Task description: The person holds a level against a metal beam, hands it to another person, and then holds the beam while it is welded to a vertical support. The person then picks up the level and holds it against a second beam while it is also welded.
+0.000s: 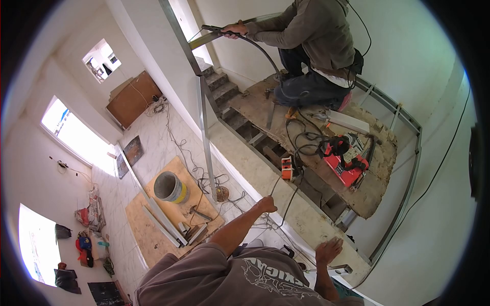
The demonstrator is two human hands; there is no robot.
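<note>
My left hand (266, 204) is closed around a dark cable (274, 187) at the near edge of the pale ledge (245, 166). That cable runs up toward a small orange-and-white box (287, 168) on the ledge's far side. Flat on the same ledge lies my right hand (328, 251), fingers stretched out and holding nothing. Close by it, a metal square tube (341, 270) juts over the ledge. Another person (316, 46) kneels on a rough wooden board (380, 191), gripping a welding electrode holder (219, 30) against the metal frame (201, 42).
On the board sit a red machine (347, 171) and coiled black cables (306, 135). A gap with steps (224, 89) lies beneath. Below left, a bucket (171, 187), hammer (200, 212) and metal tubes (163, 217) rest on a plywood sheet (138, 214). Loose cables trail over the tiled floor.
</note>
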